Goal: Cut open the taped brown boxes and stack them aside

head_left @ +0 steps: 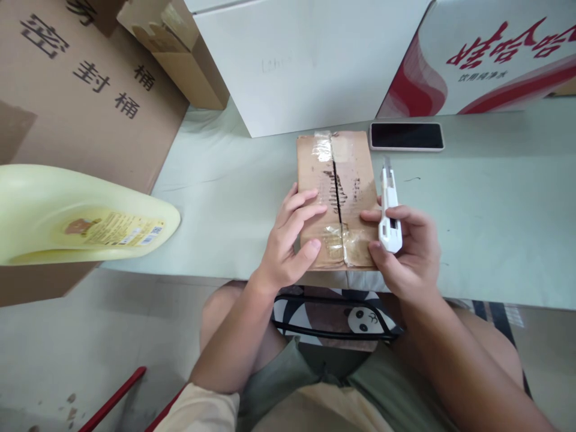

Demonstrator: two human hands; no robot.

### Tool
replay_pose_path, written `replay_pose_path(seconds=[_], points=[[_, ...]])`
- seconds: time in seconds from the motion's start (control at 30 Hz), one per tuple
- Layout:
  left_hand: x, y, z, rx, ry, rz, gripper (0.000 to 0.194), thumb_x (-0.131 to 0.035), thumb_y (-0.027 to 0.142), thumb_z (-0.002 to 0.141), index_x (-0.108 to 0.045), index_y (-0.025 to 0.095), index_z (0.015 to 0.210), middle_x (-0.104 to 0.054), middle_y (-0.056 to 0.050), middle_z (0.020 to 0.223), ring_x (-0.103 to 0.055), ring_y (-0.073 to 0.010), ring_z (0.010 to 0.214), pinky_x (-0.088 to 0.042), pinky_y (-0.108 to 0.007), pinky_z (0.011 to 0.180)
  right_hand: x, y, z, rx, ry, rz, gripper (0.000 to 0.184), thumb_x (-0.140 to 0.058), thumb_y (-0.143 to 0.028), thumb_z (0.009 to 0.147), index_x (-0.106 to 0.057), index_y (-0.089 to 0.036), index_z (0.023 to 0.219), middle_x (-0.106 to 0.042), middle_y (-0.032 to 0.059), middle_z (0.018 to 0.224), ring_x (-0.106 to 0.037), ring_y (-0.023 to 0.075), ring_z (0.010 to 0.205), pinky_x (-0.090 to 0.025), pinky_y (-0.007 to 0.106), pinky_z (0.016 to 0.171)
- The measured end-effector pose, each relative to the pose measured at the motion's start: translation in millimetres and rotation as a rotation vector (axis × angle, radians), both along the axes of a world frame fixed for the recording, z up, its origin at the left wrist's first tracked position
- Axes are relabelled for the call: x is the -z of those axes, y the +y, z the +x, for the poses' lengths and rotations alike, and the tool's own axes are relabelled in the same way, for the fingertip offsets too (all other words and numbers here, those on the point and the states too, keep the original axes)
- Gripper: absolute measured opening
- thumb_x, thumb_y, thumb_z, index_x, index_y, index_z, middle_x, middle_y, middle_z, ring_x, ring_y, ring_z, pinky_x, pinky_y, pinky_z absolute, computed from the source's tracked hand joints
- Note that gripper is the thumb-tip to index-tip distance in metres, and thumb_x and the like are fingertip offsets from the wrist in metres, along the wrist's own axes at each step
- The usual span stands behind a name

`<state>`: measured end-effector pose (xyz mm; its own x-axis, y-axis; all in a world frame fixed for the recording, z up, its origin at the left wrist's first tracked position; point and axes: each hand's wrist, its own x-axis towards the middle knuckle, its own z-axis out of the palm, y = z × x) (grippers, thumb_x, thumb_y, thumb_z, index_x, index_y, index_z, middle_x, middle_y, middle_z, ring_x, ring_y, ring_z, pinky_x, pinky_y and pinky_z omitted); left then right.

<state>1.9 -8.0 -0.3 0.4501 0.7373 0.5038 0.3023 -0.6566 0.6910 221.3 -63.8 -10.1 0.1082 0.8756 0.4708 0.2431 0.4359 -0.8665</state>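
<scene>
A small brown cardboard box (315, 174) lies in front of me on the pale green table, clear tape at its far and near ends and a dark slit along its middle seam. My left hand (290, 240) rests on the box's left side, fingers spread over the top and thumb near the front edge. In my right hand (411, 252) is a white utility knife (389, 210), its short blade pointing away from me. The fingers of that hand also touch the box's right edge. What the box contains is hidden.
Behind the box stand a large white box (306, 66) and a red-and-white carton (486, 66). A phone (407, 136) lies at the far right of the small box. On the left are a yellow plastic bottle (90, 210) and a big brown carton (112, 138).
</scene>
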Motion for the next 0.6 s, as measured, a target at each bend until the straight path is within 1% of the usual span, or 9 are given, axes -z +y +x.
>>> replay_pose_path(seconds=[0.13, 0.27, 0.37, 0.43, 0.47, 0.53, 0.6], points=[[1.1, 0.4, -0.7, 0.003, -0.014, 0.001, 0.043, -0.049, 0.052, 0.104, -0.057, 0.028, 0.139, -0.055, -0.012, 0.152, -0.05, -0.0315, 0.148, -0.033, -0.06, 0.131, -2.0, -0.7, -1.0, 0.003, -0.005, -0.02, 0.033, -0.066, -0.025, 0.096, -0.054, -0.034, 0.125, -0.074, 0.0052, 0.119, -0.071, 0.0253, 0.115, -0.057, 0.046, 0.103], [1.8, 0.7, -1.8, 0.007, -0.014, -0.001, 0.048, -0.051, 0.056, 0.102, -0.055, 0.028, 0.14, -0.054, -0.013, 0.153, -0.05, -0.033, 0.148, -0.033, -0.061, 0.13, -2.0, -1.7, -1.6, 0.021, -0.028, -0.048, 0.033, -0.064, -0.028, 0.096, -0.051, -0.034, 0.126, -0.074, 0.0071, 0.12, -0.07, 0.0266, 0.118, -0.058, 0.05, 0.103], [2.3, -0.2, -1.6, 0.035, 0.005, 0.012, 0.062, -0.054, 0.066, 0.097, -0.05, 0.028, 0.146, -0.046, -0.015, 0.16, -0.041, -0.038, 0.154, -0.03, -0.064, 0.13, -1.9, -1.9, -1.3, 0.026, -0.032, -0.052, 0.033, -0.063, -0.027, 0.096, -0.051, -0.033, 0.126, -0.074, 0.0078, 0.12, -0.07, 0.0261, 0.118, -0.059, 0.049, 0.102], [2.3, -1.1, -1.1, 0.055, 0.024, 0.025, 0.079, -0.062, 0.074, 0.089, -0.045, 0.028, 0.151, -0.036, -0.017, 0.166, -0.03, -0.043, 0.16, -0.026, -0.068, 0.13, -2.4, -1.9, -1.2, 0.022, -0.024, -0.041, 0.032, -0.064, -0.026, 0.096, -0.052, -0.033, 0.125, -0.074, 0.0075, 0.12, -0.07, 0.0258, 0.119, -0.059, 0.048, 0.102], [2.0, -1.5, -0.9, 0.063, 0.035, 0.026, 0.086, -0.067, 0.075, 0.085, -0.043, 0.029, 0.152, -0.032, -0.018, 0.168, -0.026, -0.0446, 0.161, -0.025, -0.069, 0.129, -2.7, -2.0, -1.1, 0.018, -0.018, -0.042, 0.033, -0.064, -0.025, 0.096, -0.053, -0.033, 0.126, -0.074, 0.0073, 0.12, -0.07, 0.0257, 0.119, -0.059, 0.048, 0.103], [0.9, -2.0, -1.0, 0.065, 0.053, 0.019, 0.094, -0.076, 0.072, 0.079, -0.04, 0.03, 0.154, -0.027, -0.018, 0.171, -0.024, -0.0454, 0.162, -0.025, -0.07, 0.129, -3.5, -2.0, -1.0, 0.01, -0.009, -0.043, 0.033, -0.065, -0.025, 0.096, -0.054, -0.033, 0.126, -0.074, 0.007, 0.121, -0.07, 0.0258, 0.12, -0.058, 0.048, 0.104], [-0.8, -2.2, -1.7, 0.06, 0.058, 0.013, 0.094, -0.08, 0.067, 0.078, -0.039, 0.03, 0.154, -0.027, -0.019, 0.171, -0.026, -0.0443, 0.161, -0.027, -0.069, 0.129, -4.0, -2.0, -1.0, 0.005, -0.008, -0.042, 0.033, -0.065, -0.025, 0.096, -0.054, -0.032, 0.126, -0.074, 0.0069, 0.121, -0.07, 0.0258, 0.121, -0.057, 0.048, 0.106]])
